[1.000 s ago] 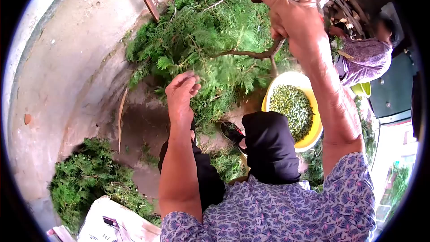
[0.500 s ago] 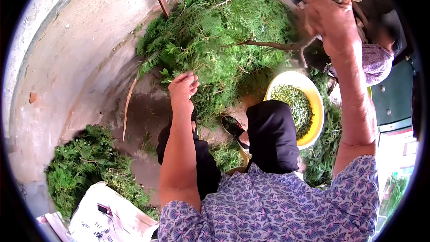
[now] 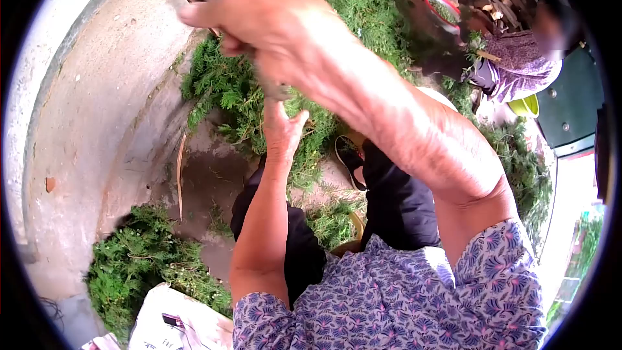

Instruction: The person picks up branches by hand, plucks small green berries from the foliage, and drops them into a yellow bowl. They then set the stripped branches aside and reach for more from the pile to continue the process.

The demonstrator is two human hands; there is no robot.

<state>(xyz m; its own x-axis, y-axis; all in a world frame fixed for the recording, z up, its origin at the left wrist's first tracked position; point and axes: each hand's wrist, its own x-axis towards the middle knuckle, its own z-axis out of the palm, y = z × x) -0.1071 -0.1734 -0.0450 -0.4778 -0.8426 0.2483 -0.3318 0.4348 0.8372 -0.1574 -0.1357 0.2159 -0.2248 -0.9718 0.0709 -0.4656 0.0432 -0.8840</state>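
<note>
My right hand (image 3: 265, 16) is raised across the upper middle, closed around a woody branch (image 3: 269, 84) that is smeared by motion. The lower end of the branch comes down just above my left hand (image 3: 282, 131). That hand points upward with its thumb spread away, and its other fingers are partly hidden behind the branch; I see nothing held in it. Beyond both hands lies a large heap of green conifer sprigs (image 3: 369, 23). My right forearm covers most of the tub of small green cones; only a sliver of its pale rim (image 3: 440, 97) shows.
A concrete wall (image 3: 97, 110) curves along the left. More cut greenery (image 3: 139, 246) lies lower left beside a white sack (image 3: 172, 324) with a phone (image 3: 173, 321) on it. Another person (image 3: 521, 58) sits at right, near a red-rimmed basin (image 3: 444, 11) and a yellow-green container (image 3: 525, 105).
My right hand has swung from the upper right to the upper left with the branch. My left hand has shifted slightly right and its thumb now sticks out. The tub is now mostly covered.
</note>
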